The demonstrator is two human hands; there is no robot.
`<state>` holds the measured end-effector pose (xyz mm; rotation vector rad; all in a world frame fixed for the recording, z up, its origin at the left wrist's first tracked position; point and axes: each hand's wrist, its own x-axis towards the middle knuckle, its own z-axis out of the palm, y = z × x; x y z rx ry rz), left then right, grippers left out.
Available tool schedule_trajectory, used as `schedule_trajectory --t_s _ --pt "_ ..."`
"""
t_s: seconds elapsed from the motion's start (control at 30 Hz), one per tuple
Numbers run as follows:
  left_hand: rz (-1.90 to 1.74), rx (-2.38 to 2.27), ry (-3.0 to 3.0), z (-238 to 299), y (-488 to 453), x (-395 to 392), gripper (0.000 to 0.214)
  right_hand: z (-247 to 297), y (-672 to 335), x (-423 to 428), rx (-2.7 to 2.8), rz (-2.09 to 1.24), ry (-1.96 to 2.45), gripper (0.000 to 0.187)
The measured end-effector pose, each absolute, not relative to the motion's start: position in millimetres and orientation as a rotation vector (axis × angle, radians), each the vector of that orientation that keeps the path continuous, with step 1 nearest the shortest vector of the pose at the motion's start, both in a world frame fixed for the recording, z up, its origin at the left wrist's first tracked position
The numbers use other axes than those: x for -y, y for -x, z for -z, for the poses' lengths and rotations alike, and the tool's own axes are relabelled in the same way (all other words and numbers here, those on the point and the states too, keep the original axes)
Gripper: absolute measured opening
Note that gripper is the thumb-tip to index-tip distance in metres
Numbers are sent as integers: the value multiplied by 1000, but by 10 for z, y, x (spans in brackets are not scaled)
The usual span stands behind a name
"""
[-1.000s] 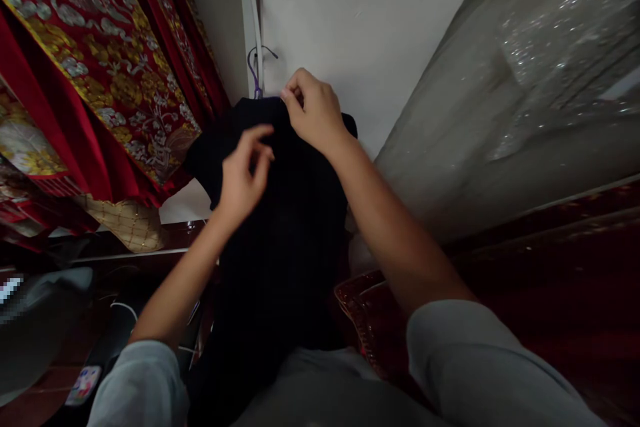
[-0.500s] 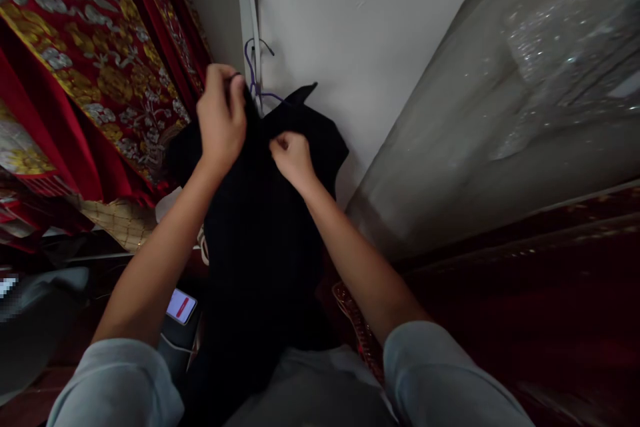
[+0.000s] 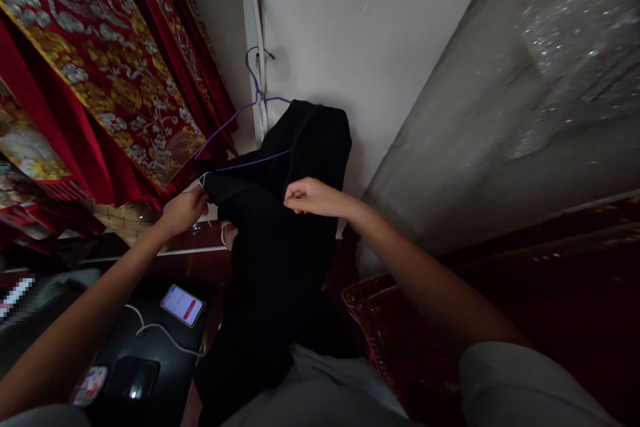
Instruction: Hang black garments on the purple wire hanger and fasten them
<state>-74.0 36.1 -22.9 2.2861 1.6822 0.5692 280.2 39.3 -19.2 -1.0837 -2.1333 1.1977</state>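
A black garment (image 3: pixel 280 253) hangs partly on a purple wire hanger (image 3: pixel 257 95), whose hook sits over a white strip on the wall. Its right shoulder still covers the hanger's right arm, while the left arm of the hanger is bare. My left hand (image 3: pixel 186 210) is closed on the garment's left edge, near a thin white loop. My right hand (image 3: pixel 313 197) has its fingers curled in at the garment's front edge, pinching the black cloth.
Red embroidered drapery (image 3: pixel 125 80) hangs at the left. Below it, a phone with a lit screen (image 3: pixel 182 305), a white cable (image 3: pixel 165 330) and a dark phone (image 3: pixel 133 377) lie on a black surface. A plastic-covered panel (image 3: pixel 475 113) leans at the right.
Both hands have moved down, the left one also outward to the left. The garment's left side has come off the hanger's left arm, and its neck opening is spread wide.
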Motion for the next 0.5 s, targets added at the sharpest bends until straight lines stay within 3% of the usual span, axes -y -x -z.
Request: schedule_trajectory --t_s 0.1,0.2,0.23,0.37,0.43,0.5 --pt "-392 -1489 -2464 94 479 -288 17 23 -2794 -394 2267 -1068 1102 11" --pt "-509 -1344 -2508 -34 192 -182 17 -27 -2771 -354 2474 -966 1195 6" --pt "-635 -1301 -2499 -72 99 -135 19 -22 -2762 -334 2499 -904 1222 11" --pt "-1227 -1040 -2332 -250 -251 36 26 6 -2639 -251 2420 -865 909 71" --pt "-1345 -936 -2262 -345 -403 59 28 -11 -2490 -217 2330 -1074 622 76" --pt "-1439 -854 -2256 -407 -511 19 29 -61 -2311 -179 2136 -1225 501 63"
